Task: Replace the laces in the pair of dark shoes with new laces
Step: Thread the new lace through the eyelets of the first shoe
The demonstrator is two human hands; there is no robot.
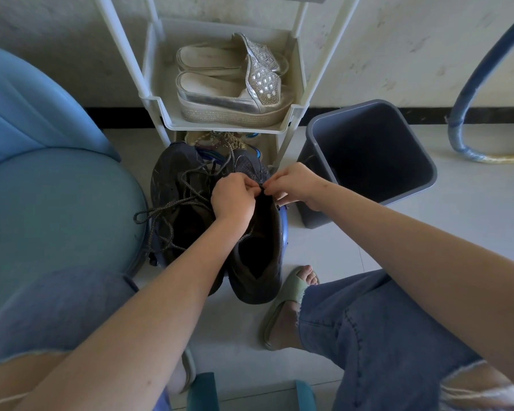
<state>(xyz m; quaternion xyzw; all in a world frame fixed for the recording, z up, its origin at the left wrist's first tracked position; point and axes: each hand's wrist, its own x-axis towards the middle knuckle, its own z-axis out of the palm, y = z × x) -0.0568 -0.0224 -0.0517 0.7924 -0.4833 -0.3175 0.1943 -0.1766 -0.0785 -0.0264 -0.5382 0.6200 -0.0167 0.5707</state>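
item: two dark shoes, side by side on the floor before a white rack (156,105), toes toward it. shoe nearer the bin (258,281): being worked on. shoe nearer the chair (172,173): a loose grey lace (166,209) is draped across it and trails off its side.

hands: left hand (233,200) and right hand (297,185) are brought together over the tongue of the shoe nearer the bin; a dark lace end (263,188) is pinched between their fingertips. whether it is an old lace or a new one cannot be told.

risks, as judged:
- the lace end may slip from so small a pinch, and the threading be lost.
- the shoe is held by neither hand, so it may be dragged or tipped by a firm pull.
- the trailing grey lace may be caught by the left forearm and tangled.

count: dark shoes, two; hands, two; grey bin (315,209), one; silver sandals (232,84) on the rack, two; blue chair (57,197), one.
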